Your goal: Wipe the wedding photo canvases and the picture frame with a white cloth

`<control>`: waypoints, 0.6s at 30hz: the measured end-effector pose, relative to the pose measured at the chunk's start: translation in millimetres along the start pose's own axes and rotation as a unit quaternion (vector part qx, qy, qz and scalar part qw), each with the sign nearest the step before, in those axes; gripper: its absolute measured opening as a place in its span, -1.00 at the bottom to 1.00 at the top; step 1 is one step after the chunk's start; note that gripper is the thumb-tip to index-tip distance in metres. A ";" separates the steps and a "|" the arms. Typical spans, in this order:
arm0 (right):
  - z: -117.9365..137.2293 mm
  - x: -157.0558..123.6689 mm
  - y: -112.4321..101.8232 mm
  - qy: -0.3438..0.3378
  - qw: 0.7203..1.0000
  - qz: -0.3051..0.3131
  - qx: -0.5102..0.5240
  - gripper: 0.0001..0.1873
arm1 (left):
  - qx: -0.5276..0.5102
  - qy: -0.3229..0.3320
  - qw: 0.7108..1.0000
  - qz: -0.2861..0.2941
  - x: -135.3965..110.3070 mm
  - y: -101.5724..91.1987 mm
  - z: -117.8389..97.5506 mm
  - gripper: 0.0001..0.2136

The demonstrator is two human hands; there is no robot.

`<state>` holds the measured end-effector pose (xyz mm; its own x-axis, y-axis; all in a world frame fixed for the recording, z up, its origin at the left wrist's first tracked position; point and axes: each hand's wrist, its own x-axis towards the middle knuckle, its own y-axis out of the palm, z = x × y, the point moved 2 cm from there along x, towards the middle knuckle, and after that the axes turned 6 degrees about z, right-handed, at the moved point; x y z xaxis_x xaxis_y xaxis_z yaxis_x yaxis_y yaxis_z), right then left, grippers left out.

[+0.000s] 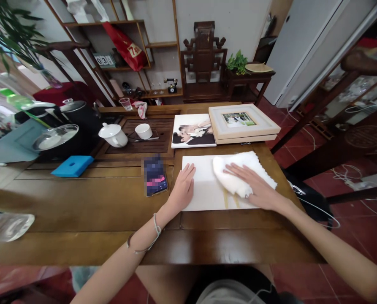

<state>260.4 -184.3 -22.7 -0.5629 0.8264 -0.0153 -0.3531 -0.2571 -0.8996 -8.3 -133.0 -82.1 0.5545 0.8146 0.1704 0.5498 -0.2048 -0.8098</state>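
A white rectangular board or panel lies flat on the wooden table, with yellowish-brown streaks near its front edge. My left hand rests flat on the board's left side, fingers stretched out and holding nothing. Over the board's right part is a bunched white cloth with a scalloped edge. My right hand presses on this cloth from above, its fingers laid out flat. What is under the cloth is hidden. A phone lies just left of my left hand.
Behind the board are a photo print and a stacked pale picture frame. A lidded white cup and a small white bowl stand on a tea tray. A blue block and clear packaging lie left.
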 end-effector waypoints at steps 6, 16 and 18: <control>-30.6 23.3 -8.2 0.090 0.991 -0.030 -0.096 -0.15 | -0.005 0.011 1.000 -0.004 -0.7 -0.9 0.2 -0.55; 30.2 -66.5 5.8 0.056 0.993 0.055 -0.092 0.10 | -0.015 0.014 1.000 -0.015 -0.9 -1.0 -0.4 -0.56; 33.3 -71.7 7.6 0.059 0.992 0.059 -0.092 0.12 | -0.014 0.015 1.000 -0.014 -0.9 -1.7 -0.9 -0.56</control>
<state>273.2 -262.2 -14.0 -0.4964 0.8520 -0.1664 -0.1419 -0.2687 -0.9527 -9.2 -133.9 -80.4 0.5569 0.8035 0.2102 0.5821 -0.1971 -0.7889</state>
